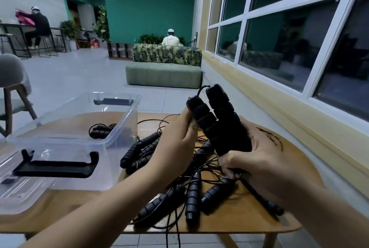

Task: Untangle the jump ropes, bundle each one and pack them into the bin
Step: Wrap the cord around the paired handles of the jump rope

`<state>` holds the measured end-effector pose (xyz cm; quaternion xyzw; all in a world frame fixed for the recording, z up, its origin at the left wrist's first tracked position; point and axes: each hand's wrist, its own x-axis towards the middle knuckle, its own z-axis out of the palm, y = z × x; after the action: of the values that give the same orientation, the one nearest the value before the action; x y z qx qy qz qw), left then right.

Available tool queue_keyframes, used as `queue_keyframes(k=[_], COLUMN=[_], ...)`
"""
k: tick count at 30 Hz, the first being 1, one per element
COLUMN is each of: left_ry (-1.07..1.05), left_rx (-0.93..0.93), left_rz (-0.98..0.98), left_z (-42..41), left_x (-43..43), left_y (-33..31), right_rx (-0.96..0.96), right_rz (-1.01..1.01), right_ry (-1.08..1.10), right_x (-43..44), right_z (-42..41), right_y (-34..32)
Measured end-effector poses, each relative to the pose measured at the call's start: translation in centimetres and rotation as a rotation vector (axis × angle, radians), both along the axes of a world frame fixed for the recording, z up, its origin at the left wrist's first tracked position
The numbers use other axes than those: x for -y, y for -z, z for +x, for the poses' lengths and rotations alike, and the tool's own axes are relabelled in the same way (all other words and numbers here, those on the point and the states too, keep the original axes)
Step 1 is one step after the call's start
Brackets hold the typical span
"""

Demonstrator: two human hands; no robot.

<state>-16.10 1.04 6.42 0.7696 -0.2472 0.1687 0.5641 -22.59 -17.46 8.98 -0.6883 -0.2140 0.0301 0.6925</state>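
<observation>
While the left grip (177, 138) curls its fingers round the nearer of two black foam handles (219, 120), the right grip (259, 163) clamps the lower ends of both together with some thin cord. The pair stands tilted above a rounded wooden worktop (229, 225). Beneath the hands lies a tangle of jump ropes (191, 193), black ribbed handles and wiry cords crossing one another, one cord hanging over the near edge. To the left on the same surface sits a clear plastic bin (60, 138) with black latches; one bundled rope (100, 131) lies inside it near the far wall. A clear lid (24, 193) rests partly under the bin's near end.

The room beyond has a pale floor (79, 68) and a teal wall (149, 2). A green sofa (163, 77) with a leaf-patterned back stands by the white-framed windows (279, 38), which are dark. A person (170, 40) sits behind the sofa, another (39, 26) at a high table far left, near potted plants (68, 28). A wooden chair (12, 88) stands at the left edge.
</observation>
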Motion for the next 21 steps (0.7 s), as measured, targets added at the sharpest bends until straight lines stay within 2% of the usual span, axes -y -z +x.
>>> queue_keyframes(k=[3, 6, 9, 11, 15, 18, 21], left_ry=[-0.076, -0.035, -0.021, 0.002, 0.050, 0.065, 0.050], left_rx=[-0.017, 0.004, -0.094, -0.095, -0.269, -0.173, -0.073], left_rz=[0.362, 0.465, 0.618, 0.730, 0.640, 0.788, 0.907], left_z=[-0.3, -1.4, -1.9, -1.8, -2.3, -2.8, -3.4], left_x=[-0.1, -0.1, -0.2, 0.1, 0.4, 0.0, -0.5], left_y=[1.2, 1.4, 2.3, 3.2, 4.1, 3.8, 3.1], right_rx=[-0.014, -0.028, -0.027, -0.018, -0.041, -0.085, -0.028], right_rz=[0.054, 0.057, 0.047, 0.036, -0.005, -0.044, -0.308], right_ry=[-0.025, -0.108, -0.187, -0.204, -0.118, -0.003, 0.252], right_x=[-0.1, -0.2, 0.0, 0.0, 0.4, 1.6, 3.6], right_z=[0.9, 1.6, 2.2, 2.4, 2.9, 3.2, 3.4], right_y=[2.2, 2.6, 2.3, 2.2, 2.8, 3.3, 3.8])
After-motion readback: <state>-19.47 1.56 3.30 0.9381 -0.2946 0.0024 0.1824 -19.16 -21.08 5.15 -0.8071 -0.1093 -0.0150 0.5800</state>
